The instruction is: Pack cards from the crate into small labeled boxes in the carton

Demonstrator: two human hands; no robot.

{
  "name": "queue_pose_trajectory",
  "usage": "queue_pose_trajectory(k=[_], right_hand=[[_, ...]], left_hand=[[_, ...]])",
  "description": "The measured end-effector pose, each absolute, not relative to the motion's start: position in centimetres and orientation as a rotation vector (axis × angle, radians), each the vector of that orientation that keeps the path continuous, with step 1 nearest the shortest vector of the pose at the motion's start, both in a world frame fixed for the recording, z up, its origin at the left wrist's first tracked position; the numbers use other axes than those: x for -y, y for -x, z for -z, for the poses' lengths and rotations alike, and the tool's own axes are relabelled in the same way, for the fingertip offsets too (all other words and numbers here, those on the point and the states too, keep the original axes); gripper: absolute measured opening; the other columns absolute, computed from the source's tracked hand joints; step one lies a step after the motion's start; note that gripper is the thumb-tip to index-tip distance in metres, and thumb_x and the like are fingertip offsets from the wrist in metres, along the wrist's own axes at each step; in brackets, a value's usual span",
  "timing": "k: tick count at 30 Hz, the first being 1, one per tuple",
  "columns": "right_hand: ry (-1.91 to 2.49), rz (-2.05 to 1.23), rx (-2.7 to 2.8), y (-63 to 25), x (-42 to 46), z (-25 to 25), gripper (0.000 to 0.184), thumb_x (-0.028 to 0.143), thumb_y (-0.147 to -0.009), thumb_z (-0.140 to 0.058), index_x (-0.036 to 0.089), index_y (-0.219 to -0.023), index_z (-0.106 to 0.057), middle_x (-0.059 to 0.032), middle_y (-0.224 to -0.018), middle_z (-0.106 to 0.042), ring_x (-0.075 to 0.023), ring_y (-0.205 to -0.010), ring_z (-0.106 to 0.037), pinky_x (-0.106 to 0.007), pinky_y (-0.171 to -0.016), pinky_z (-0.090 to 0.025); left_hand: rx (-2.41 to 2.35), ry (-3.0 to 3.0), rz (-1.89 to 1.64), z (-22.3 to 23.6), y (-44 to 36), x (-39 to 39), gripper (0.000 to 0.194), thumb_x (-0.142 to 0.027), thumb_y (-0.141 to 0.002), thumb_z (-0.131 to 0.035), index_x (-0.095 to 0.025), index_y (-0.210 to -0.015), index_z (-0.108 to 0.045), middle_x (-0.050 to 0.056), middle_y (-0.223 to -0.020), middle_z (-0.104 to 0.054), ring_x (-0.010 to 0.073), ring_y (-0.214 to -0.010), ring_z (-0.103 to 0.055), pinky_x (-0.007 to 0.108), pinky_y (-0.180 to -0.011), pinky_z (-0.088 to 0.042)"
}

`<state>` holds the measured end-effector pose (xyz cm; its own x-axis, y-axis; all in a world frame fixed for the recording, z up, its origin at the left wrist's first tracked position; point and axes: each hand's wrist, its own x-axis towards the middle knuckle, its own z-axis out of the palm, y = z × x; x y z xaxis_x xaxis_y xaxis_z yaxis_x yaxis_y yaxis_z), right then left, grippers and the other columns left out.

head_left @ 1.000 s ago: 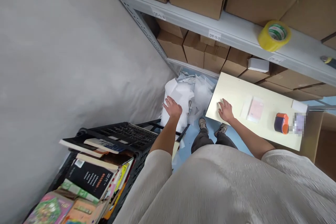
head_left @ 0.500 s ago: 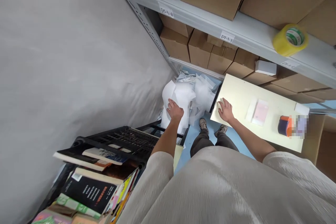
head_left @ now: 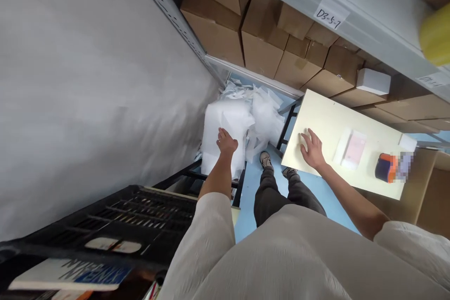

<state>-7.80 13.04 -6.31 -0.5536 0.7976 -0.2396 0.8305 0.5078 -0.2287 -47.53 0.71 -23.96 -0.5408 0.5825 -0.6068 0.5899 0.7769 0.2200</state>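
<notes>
My left hand is over a pile of white foam-like sheets, fingers stretched forward and thumb apart. It appears to touch the top sheet or hover just above it; I cannot tell which. More crumpled white sheeting lies beside the pile. Above the left end of a cream tabletop, my right hand has its fingers spread and holds nothing. To the right of that hand, a pinkish flat item rests on a white sheet on the tabletop. Farther right sits an orange and dark-blue tape dispenser.
Shelves with cardboard boxes run along the far side. A yellow tape roll sits on the upper shelf. At lower left is a black plastic crate with books; an open carton stands right. A grey wall borders the left.
The view has shifted forward, bringing the shelf boxes closer. My right hand has moved rightward over the tabletop. The lifted flap of the top white sheet now lies flatter under my left hand.
</notes>
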Motion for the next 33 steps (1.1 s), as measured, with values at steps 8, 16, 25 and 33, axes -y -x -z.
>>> queue_pose_trajectory(k=[8, 16, 25, 33], right_hand=[[-1.475, 0.509, -2.604, 7.2, -13.4, 5.8, 0.066, 0.037, -0.110, -0.040, 0.026, -0.174, -0.035, -0.0190, -0.182, -0.029, -0.0448, -0.165, -0.030, -0.067, -0.124, -0.037], [-1.557, 0.605, -2.611, 5.5, -13.5, 5.0, 0.060, 0.041, -0.112, -0.036, 0.023, -0.168, -0.044, -0.0205, -0.179, -0.033, -0.0448, -0.162, -0.034, -0.067, -0.123, -0.038], [-1.715, 0.636, -2.582, -1.5, -13.7, 3.9, 0.058, 0.041, -0.110, -0.037, 0.020, -0.162, -0.054, -0.0219, -0.175, -0.039, -0.0453, -0.158, -0.037, -0.068, -0.122, -0.039], [-1.918, 0.607, -2.503, -10.3, -13.5, 3.6, 0.058, 0.037, -0.107, -0.040, 0.019, -0.159, -0.057, -0.0230, -0.172, -0.042, -0.0457, -0.155, -0.040, -0.069, -0.118, -0.042]], left_hand=[[-2.251, -0.815, 0.092, 27.0, 47.7, -0.8, 0.092, -0.030, -0.099, -0.055, -0.004, -0.179, -0.017, 0.028, -0.187, -0.004, 0.0434, -0.174, -0.016, 0.059, -0.134, -0.035], [-2.190, -1.015, -0.001, 21.4, 41.8, -3.9, 0.083, -0.031, -0.103, -0.050, -0.008, -0.178, -0.024, 0.024, -0.187, -0.012, 0.0388, -0.174, -0.019, 0.058, -0.136, -0.032], [-2.218, -1.180, -0.257, 13.8, 33.8, -9.5, 0.077, -0.027, -0.105, -0.048, -0.012, -0.178, -0.027, 0.022, -0.187, -0.020, 0.0357, -0.173, -0.025, 0.055, -0.137, -0.034], [-2.124, -1.451, -0.406, 8.3, 26.1, -13.0, 0.075, -0.027, -0.108, -0.047, -0.014, -0.178, -0.024, 0.020, -0.188, -0.019, 0.0356, -0.174, -0.023, 0.056, -0.138, -0.032]])
